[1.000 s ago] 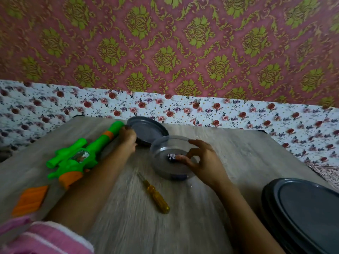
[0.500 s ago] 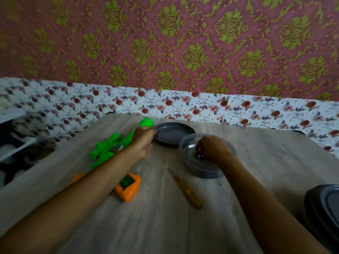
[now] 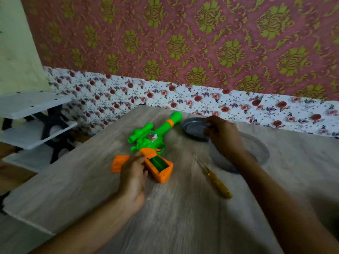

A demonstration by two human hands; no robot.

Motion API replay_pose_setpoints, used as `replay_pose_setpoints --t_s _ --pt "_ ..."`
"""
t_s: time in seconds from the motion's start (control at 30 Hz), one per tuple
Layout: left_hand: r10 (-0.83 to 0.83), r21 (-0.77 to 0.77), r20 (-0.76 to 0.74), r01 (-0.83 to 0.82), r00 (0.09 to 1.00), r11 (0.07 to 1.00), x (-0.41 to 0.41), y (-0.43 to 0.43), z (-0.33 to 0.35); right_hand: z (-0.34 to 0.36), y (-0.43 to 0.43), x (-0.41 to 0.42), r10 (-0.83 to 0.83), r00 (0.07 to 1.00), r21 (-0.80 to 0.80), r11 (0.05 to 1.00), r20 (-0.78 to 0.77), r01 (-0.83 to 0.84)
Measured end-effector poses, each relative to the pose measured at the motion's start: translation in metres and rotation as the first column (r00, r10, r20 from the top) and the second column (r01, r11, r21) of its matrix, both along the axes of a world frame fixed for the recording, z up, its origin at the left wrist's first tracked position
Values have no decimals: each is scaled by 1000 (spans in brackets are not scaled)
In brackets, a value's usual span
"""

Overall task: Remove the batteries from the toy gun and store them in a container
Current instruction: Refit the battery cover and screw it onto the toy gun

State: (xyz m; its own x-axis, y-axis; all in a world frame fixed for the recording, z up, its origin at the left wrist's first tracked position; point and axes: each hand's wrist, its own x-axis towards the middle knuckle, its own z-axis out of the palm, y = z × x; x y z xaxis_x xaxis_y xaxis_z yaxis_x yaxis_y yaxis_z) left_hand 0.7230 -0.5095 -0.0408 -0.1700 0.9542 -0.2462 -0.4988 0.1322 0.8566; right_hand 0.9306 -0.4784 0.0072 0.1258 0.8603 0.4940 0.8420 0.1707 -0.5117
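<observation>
**Head view.** The grip of the left hand (image 3: 134,173) is clasping the orange handle of the toy gun (image 3: 154,138). Its fingertips (image 3: 138,157) are curling over the handle's left edge. The gun is lying flat on the wood-grain tabletop (image 3: 183,217), with its green barrel pointing away toward the papered wall. The battery compartment (image 3: 158,162) in the handle is lying open and facing up, showing a green inside. A flat orange cover (image 3: 117,163) is lying just left of the handle, partly hidden by the left hand.

The grip of the right hand (image 3: 223,138) is pinching the far rim of a dark round lid (image 3: 192,129). The lid is sitting just beside the gun's muzzle. Whether it is resting on the tabletop or is slightly raised cannot be told through the blur.

A clear round container (image 3: 263,149) is standing on the tabletop under the right wrist, close against the lid. The wrist and the motion blur are covering its inside, so the batteries cannot be made out.

A yellow-handled screwdriver (image 3: 217,181) is lying between the gun's handle and the right forearm, touching neither. White shelves (image 3: 34,105) are standing beyond the tabletop's left edge.
</observation>
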Motion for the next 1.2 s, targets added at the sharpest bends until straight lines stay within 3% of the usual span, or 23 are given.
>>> replay_pose_setpoints --t_s 0.1,0.2,0.33,0.43,0.57,0.73,0.77,0.8,0.87,0.9,0.93,1.0,1.1,1.2 --pt "-14 -52 64 17 998 998 2 0 -8 -22 -5 -54 173 949 17 984 -265 -175" --pt "-1 -76 24 3 1000 997 8 6 -6 -57 -2 -80 132 877 -55 983 -462 -177" --pt "29 -112 -43 -33 999 993 13 16 -2 -72 -3 -87 60 882 -80 991 -468 -110" --pt "17 -107 -75 -25 997 994 19 25 2 -72 -2 -78 32 803 -95 989 -595 -110" --pt "2 -96 -130 -15 991 995 27 35 7 -73 -5 -72 74 681 -140 957 -728 -253" --pt "-13 20 -207 18 978 1000 35 44 -8 -59 -10 -60 -26 748 -235 956 -663 -175" --pt "4 45 -214 6 977 999 35 44 -11 -55 -11 -58 -41 704 -230 957 -709 -175" --pt "18 73 -218 -2 976 997 35 44 -14 -52 -12 -55 -50 593 -207 957 -803 -201" --pt "15 117 -169 5 986 993 32 43 -12 -44 -14 -54 -75 204 -137 941 -976 -309" --pt "1 128 -143 18 990 992 31 43 -11 -42 -15 -55 -113 43 -121 926 -993 -358" --pt "-11 135 -124 28 992 990 30 44 -11 -41 -16 -56 -158 -42 -128 906 -987 -404" --pt "-30 139 -94 43 995 989 28 47 -13 -42 -19 -60 -195 -66 -139 861 -979 -488" --pt "-32 142 -83 44 996 989 29 47 -14 -45 -21 -71 -89 8 -78 820 -996 -567" --pt "-37 168 -75 50 996 984 30 44 -13 -51 -21 -81 73 55 37 873 -996 -487"
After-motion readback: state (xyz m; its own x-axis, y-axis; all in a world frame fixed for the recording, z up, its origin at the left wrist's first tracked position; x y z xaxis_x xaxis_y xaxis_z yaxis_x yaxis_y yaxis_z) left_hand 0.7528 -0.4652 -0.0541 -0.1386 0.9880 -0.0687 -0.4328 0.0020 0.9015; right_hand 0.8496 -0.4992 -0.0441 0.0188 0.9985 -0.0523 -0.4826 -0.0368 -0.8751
